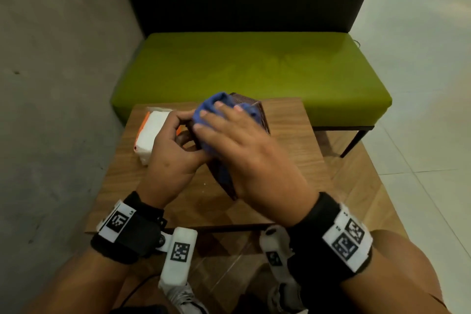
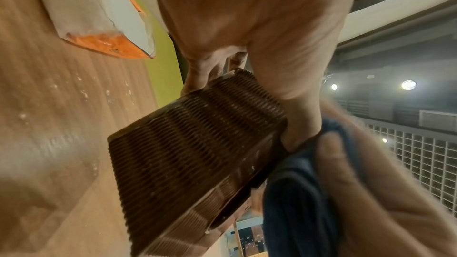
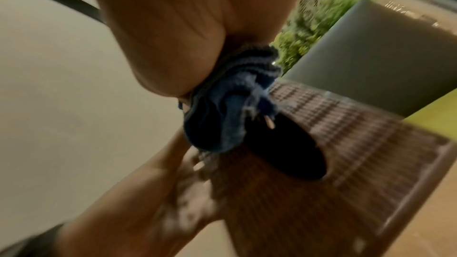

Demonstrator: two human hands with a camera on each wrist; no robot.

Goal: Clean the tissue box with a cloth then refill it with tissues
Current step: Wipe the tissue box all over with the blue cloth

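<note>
A brown woven tissue box (image 1: 263, 117) is tilted up on the wooden table (image 1: 293, 150). My left hand (image 1: 173, 145) grips its left end, thumb and fingers curled round the edge. My right hand (image 1: 242, 150) holds a bunched blue cloth (image 1: 224, 102) against the box's upper face. In the left wrist view the ribbed box (image 2: 197, 144) fills the middle, with the cloth (image 2: 296, 192) under a right-hand finger (image 2: 331, 155). In the right wrist view the cloth (image 3: 222, 116) hangs from my palm beside the box's (image 3: 346, 163) dark oval opening. A white and orange tissue pack (image 1: 150, 132) lies to the left.
A green cushioned bench (image 1: 254, 71) with a dark backrest stands just behind the table. A grey wall runs along the left, and pale floor tiles lie to the right. White crumbs or specks dot the table (image 2: 81, 93) near the tissue pack (image 2: 99, 17).
</note>
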